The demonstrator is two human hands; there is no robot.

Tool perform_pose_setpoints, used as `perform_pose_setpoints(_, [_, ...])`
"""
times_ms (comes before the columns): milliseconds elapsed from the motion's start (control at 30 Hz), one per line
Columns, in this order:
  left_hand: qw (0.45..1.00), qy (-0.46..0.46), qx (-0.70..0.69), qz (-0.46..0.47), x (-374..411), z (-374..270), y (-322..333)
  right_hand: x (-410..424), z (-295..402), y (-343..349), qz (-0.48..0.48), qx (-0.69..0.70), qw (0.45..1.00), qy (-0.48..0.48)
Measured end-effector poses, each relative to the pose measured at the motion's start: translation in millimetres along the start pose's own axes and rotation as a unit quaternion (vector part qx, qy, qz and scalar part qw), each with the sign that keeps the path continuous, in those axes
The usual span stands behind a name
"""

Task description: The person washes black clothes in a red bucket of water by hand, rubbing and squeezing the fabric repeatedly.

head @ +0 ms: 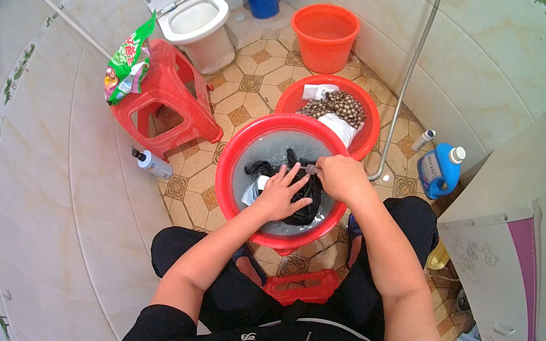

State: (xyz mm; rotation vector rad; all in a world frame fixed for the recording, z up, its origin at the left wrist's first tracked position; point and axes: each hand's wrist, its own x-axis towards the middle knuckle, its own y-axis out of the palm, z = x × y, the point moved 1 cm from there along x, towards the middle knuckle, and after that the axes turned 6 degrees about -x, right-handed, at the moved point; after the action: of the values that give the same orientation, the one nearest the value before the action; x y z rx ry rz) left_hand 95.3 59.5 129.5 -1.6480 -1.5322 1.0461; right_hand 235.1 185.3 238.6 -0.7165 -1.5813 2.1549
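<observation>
A red plastic basin [225,179] of cloudy water stands before me, with black cloth [305,211] and a pale blue-and-white item [251,192] in it. Over the cloth my left hand [282,194] is spread, fingers apart, nothing gripped. My right hand [341,179] is closed around the end of a grey flexible hose [404,92], whose ribbed tip points left over the water. Behind this basin, partly covered by it, a second red basin [372,133] holds brown checked cloth [343,107] and white cloth [337,125].
Left are a red stool [176,100] with a green detergent bag [129,62], a pump bottle [154,165] and a toilet [195,19]. Behind stand an orange-red bucket [323,38] and a blue bin [262,1]. A blue jug [435,170], white bottle [423,140] and cabinet [492,250] are right.
</observation>
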Motion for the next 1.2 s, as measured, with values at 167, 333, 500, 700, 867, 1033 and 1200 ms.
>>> perform_pose_setpoints(167, [0.992,-0.043,0.08,0.085,-7.5,-24.6,-4.2,1.8,-0.9,3.9,0.016,-0.007,1.0,0.003])
perform_pose_setpoints(333, [0.992,-0.029,-0.018,0.121,-3.6,-30.1,-25.8,1.1,-0.7,4.9,0.021,-0.009,1.0,-0.007])
perform_pose_setpoints(500, [0.995,-0.085,-0.046,-0.03,-3.7,12.3,-27.8,3.3,1.4,6.9,0.013,-0.012,1.0,-0.012])
perform_pose_setpoints(700, [0.982,-0.173,0.037,0.059,-2.3,10.2,-38.9,2.1,-1.2,6.2,0.02,-0.014,1.0,-0.006])
perform_pose_setpoints(867, [0.98,-0.177,0.054,0.072,-0.8,7.5,-35.2,1.7,-0.9,4.7,0.019,-0.014,1.0,-0.005])
perform_pose_setpoints(1033, [0.977,-0.189,0.053,0.083,0.0,6.3,-35.4,1.6,-0.1,5.7,0.024,-0.023,0.999,-0.007])
perform_pose_setpoints(1200, [0.984,-0.089,0.148,0.053,2.2,2.7,-32.0,6.4,5.8,24.3,0.015,0.009,0.999,-0.028])
